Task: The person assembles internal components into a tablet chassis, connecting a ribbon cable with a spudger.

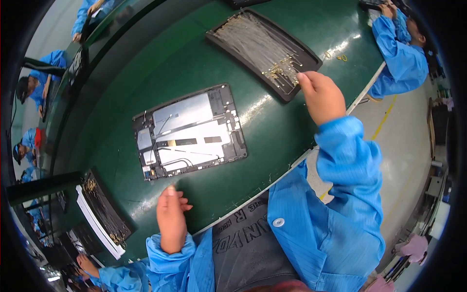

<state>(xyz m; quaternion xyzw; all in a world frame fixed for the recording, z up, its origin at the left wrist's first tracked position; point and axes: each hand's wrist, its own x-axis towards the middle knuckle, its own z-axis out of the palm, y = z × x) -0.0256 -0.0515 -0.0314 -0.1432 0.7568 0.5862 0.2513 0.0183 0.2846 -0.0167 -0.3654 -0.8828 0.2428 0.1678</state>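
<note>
The green surface (277,131) carries an opened tablet (187,131), probably fragile; farther right, a dark tray (307,62); right hand (325,97) at its near end, fingers nearly closed, hold unclear; left hand (171,216) loosely curled, seemingly empty; thin cables (258,39) in the tray, likely light, bendy, best pinched by their ends

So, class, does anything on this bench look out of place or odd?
Yes: small yellow loops lie loose on the green bench, beyond the right hand. They look stray because the thin strands are gathered in a black tray. The opened device shows no obvious damage.
</note>
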